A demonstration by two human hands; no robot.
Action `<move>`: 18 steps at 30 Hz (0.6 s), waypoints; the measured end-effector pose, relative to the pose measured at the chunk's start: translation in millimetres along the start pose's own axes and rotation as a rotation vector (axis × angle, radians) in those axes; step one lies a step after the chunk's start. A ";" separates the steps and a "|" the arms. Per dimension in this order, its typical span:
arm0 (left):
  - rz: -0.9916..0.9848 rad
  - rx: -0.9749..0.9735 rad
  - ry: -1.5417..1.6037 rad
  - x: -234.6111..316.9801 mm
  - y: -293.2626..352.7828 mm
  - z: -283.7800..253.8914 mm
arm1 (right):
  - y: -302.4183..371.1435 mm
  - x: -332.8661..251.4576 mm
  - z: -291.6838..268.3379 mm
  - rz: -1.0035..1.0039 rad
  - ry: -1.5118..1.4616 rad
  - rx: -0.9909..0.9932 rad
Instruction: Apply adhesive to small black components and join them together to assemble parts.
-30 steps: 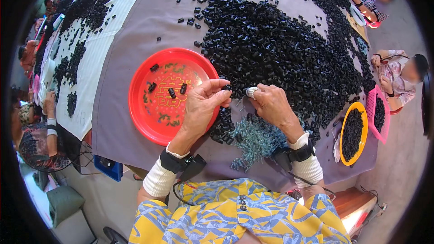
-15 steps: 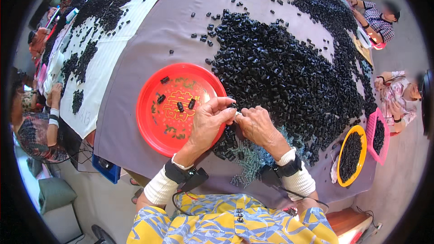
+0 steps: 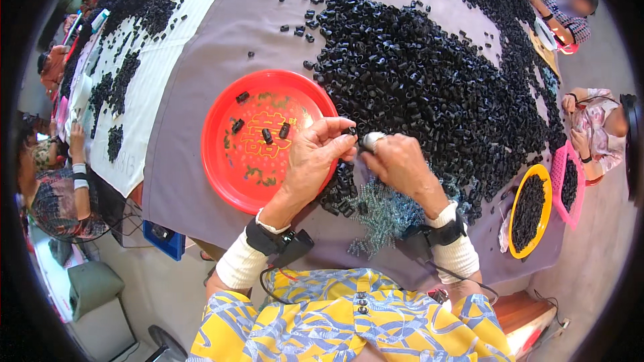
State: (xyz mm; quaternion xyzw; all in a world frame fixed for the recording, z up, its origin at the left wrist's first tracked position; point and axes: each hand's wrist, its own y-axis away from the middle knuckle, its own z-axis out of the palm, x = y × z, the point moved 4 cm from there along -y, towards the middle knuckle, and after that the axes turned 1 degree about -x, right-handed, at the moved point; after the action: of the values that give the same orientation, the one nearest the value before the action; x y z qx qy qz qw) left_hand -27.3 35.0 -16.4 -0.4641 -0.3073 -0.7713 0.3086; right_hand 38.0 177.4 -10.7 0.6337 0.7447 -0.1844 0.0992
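Black tubular piece (image 3: 353, 131): located at the fingertips of the left hand (image 3: 312, 157), near the right rim of the red plate. From the left, a blue bin (image 3: 163, 240) stands below table level. White cloth (image 3: 154, 94) bears scattered black pieces; grey cloth (image 3: 178, 161) covers the near work surface. Red plate (image 3: 302, 97), round with gold print, lies on the grey cloth and carries four black pieces (image 3: 267, 136). Left hand pinches the tubular piece between thumb and fingers. Right hand (image 3: 401, 164) is just beside it, fingers curled inward, one fingertip wrapped in white; whether it grasps anything cannot be told. Pale blue-green coils (image 3: 376, 218) lie tangled beneath. Large black heap (image 3: 416, 74) spreads beyond both hands. Yellow tray (image 3: 548, 204) contains dark pieces, as does the pink basket (image 3: 572, 220) just beside it.
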 end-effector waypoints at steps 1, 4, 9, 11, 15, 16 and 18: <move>-0.007 0.005 -0.011 1.5 -0.5 0.2 | 1.6 4.6 -6.5 0.024 -0.040 0.043; -0.035 -0.006 -0.012 -4.0 3.2 2.5 | 5.9 0.1 -25.2 0.033 -0.166 0.139; -0.076 -0.054 0.082 -4.8 0.8 17.2 | 5.4 -12.9 -39.8 -0.146 -0.054 0.264; -0.088 -0.059 0.081 -4.1 0.5 16.6 | 3.6 -18.1 -42.7 -0.197 -0.025 0.277; -0.125 -0.091 0.143 -6.7 0.2 14.0 | 2.6 -22.3 -40.5 -0.258 -0.016 0.259; -0.131 -0.099 0.162 -8.4 -2.0 12.9 | 1.3 -19.8 -41.1 -0.259 -0.082 0.270; -0.136 -0.085 0.195 -9.4 -1.8 15.2 | 3.5 -18.6 -43.1 -0.194 -0.138 0.315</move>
State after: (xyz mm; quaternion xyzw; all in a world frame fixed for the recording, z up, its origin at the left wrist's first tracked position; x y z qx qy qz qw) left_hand -17.1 49.5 -19.5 -0.3776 -0.2739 -0.8442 0.2641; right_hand 48.4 178.2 35.2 0.5525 0.7557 -0.3502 0.0314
